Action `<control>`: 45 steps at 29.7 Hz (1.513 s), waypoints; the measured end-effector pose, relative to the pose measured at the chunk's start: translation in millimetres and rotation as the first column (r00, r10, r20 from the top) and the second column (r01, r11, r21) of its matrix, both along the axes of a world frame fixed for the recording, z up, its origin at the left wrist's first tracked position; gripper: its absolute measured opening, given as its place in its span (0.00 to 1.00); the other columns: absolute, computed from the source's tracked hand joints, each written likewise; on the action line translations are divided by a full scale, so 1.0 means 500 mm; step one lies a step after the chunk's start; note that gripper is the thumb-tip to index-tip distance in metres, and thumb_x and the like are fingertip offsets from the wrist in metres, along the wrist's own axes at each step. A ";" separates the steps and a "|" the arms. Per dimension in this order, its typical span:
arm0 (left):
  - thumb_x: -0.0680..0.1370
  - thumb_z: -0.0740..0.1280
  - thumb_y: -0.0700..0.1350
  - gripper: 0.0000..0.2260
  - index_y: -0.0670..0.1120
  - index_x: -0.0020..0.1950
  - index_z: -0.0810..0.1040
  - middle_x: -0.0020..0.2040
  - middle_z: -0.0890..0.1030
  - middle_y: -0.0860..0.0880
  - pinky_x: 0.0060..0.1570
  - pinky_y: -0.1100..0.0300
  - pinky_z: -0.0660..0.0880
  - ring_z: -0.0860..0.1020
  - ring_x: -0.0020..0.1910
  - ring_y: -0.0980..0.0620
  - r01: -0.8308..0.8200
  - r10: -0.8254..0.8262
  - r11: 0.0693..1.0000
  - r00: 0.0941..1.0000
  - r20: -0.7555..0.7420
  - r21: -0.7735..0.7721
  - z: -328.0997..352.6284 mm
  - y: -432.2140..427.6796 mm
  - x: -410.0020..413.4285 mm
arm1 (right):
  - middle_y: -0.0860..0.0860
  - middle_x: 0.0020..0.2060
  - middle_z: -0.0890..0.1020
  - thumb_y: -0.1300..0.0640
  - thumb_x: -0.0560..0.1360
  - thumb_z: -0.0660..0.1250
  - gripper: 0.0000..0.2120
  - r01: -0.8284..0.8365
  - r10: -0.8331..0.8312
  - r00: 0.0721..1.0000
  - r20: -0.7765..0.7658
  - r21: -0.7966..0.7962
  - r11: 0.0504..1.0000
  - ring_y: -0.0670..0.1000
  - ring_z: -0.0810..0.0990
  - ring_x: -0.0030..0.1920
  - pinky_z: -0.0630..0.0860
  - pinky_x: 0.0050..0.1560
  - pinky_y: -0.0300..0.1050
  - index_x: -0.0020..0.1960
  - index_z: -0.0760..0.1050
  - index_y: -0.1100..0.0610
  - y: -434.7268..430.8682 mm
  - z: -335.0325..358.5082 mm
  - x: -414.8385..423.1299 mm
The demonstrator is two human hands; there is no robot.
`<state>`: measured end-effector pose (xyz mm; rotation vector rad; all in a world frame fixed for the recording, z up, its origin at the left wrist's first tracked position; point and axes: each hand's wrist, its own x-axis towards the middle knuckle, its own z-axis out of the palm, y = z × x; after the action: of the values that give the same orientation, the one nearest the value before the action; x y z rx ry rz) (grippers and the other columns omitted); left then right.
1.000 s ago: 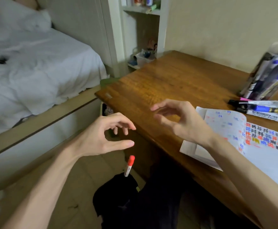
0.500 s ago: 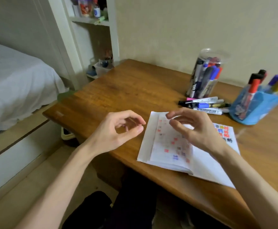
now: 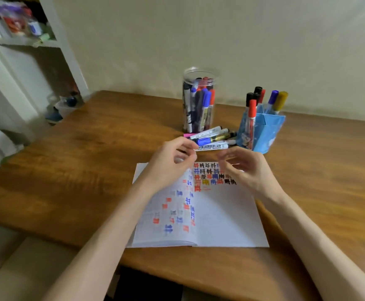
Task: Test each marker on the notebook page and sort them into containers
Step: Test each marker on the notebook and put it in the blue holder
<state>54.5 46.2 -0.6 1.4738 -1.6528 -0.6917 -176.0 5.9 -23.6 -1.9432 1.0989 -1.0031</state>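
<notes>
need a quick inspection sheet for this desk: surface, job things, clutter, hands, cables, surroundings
surface: wooden desk, bare wood around the work.
job's things: open notebook with coloured test marks; clear jar full of markers; blue holder with markers upright; loose markers lying between jar and holder.
clutter: nothing seen.
grippers: left hand curled, fingertips at the end of a loose marker, contact unclear; right hand loosely curled above the notebook, holding nothing.
cables: nothing seen.
surroundings: plain wall behind; white shelf at left with blurred items.
</notes>
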 end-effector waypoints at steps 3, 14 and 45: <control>0.80 0.72 0.47 0.11 0.53 0.62 0.79 0.56 0.82 0.55 0.40 0.70 0.77 0.82 0.48 0.60 -0.085 0.083 0.996 0.995 0.063 0.020 -0.010 -0.057 -0.030 | 0.49 0.49 0.88 0.61 0.79 0.73 0.05 0.008 -0.008 1.000 0.021 0.008 1.000 0.50 0.88 0.48 0.86 0.52 0.52 0.55 0.85 0.56 -0.003 0.000 -0.008; 0.78 0.73 0.51 0.11 0.49 0.58 0.82 0.56 0.80 0.49 0.32 0.71 0.62 0.75 0.43 0.56 -0.232 0.308 0.949 0.826 0.472 -0.213 -0.036 -0.137 -0.070 | 0.47 0.48 0.87 0.58 0.79 0.73 0.07 0.051 -0.051 0.999 0.015 0.003 0.999 0.47 0.87 0.48 0.86 0.49 0.46 0.57 0.84 0.56 -0.006 0.004 -0.016; 0.83 0.63 0.55 0.09 0.53 0.54 0.81 0.45 0.84 0.56 0.43 0.62 0.78 0.82 0.48 0.56 0.136 -0.135 0.990 0.990 0.027 -0.033 -0.049 -0.014 0.018 | 0.51 0.32 0.81 0.57 0.81 0.70 0.09 0.214 -0.352 0.854 0.384 0.357 0.909 0.48 0.75 0.34 0.73 0.38 0.42 0.46 0.81 0.63 0.024 0.032 -0.028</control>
<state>63.6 39.2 -25.3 1.3600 -1.7880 -0.7172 -189.7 17.9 -7.5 -1.2427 1.2088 -1.2745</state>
